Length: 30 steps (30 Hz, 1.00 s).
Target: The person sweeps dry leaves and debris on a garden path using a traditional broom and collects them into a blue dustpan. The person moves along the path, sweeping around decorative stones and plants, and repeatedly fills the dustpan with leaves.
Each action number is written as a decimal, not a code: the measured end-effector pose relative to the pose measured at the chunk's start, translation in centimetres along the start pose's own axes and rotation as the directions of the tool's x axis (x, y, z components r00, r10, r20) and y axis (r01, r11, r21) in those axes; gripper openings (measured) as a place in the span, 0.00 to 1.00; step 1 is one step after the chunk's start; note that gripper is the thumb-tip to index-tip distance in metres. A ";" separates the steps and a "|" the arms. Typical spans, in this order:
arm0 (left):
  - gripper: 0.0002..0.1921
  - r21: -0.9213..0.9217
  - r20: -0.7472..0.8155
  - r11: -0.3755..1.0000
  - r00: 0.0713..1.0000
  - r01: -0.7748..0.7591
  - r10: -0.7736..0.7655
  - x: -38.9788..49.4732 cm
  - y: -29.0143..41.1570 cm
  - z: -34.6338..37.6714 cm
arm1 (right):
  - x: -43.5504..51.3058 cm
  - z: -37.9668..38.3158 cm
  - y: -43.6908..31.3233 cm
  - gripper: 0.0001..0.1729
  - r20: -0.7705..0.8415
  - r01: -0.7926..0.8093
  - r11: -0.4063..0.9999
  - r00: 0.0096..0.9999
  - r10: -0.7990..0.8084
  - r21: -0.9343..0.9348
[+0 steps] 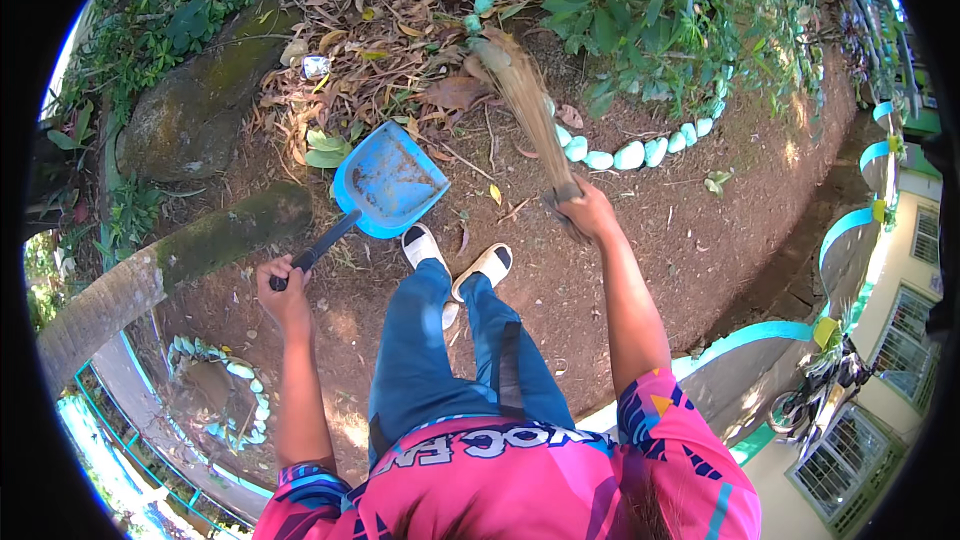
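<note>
My left hand point(285, 286) grips the black handle point(326, 244) of a blue plastic dustpan point(394, 180). The pan is held out ahead of my feet, its inside smeared with dirt and a few bits of debris. In my right hand point(589, 211) is a stick broom point(529, 101), gripped near its bound end. Its bristles point away from me and look blurred, with their tips by the painted stones. A heap of dry leaves point(390, 30) lies beyond the dustpan, and a crumpled silvery wrapper point(316, 67) rests on it.
Turquoise-painted stones point(628, 156) curve around a leafy plant point(615, 15). A mossy tree trunk point(232, 236) stands at the left, near a large rock point(187, 116). Another stone ring point(261, 412) lies lower left. A low turquoise-topped wall point(757, 334) and a parked motorcycle point(817, 390) are on the right.
</note>
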<state>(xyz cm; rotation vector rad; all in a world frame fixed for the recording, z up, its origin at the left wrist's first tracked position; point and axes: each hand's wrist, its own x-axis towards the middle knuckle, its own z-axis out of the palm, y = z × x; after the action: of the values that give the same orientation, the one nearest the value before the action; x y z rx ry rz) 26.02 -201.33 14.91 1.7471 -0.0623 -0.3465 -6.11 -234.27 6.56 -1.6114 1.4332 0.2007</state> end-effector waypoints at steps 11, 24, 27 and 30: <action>0.15 0.062 0.024 0.998 1.000 -0.014 0.012 3.0 -0.1 -1.0 | 6.7 -2.7 -5.3 0.44 0.037 -0.002 0.993 0.999 0.007 -0.116; 0.15 0.068 0.053 0.997 0.998 0.030 -0.034 5.5 0.2 -2.2 | 13.9 -0.2 -11.1 0.45 0.090 0.115 0.976 0.991 -0.099 -0.187; 0.15 0.061 0.043 0.997 0.998 0.047 -0.049 6.1 0.4 -2.7 | 12.6 -1.4 -10.7 0.44 0.134 0.070 0.964 0.985 -0.108 0.257; 0.15 0.033 0.049 0.997 0.996 0.069 -0.070 6.1 0.4 -3.0 | 13.1 0.3 -11.6 0.44 -0.008 -0.048 0.919 0.998 0.056 0.392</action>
<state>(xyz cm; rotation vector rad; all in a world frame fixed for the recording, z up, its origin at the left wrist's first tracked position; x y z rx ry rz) 32.66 -200.00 14.58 1.7750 -0.0431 -0.4421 7.84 -244.52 3.82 -1.2492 1.4258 -0.0709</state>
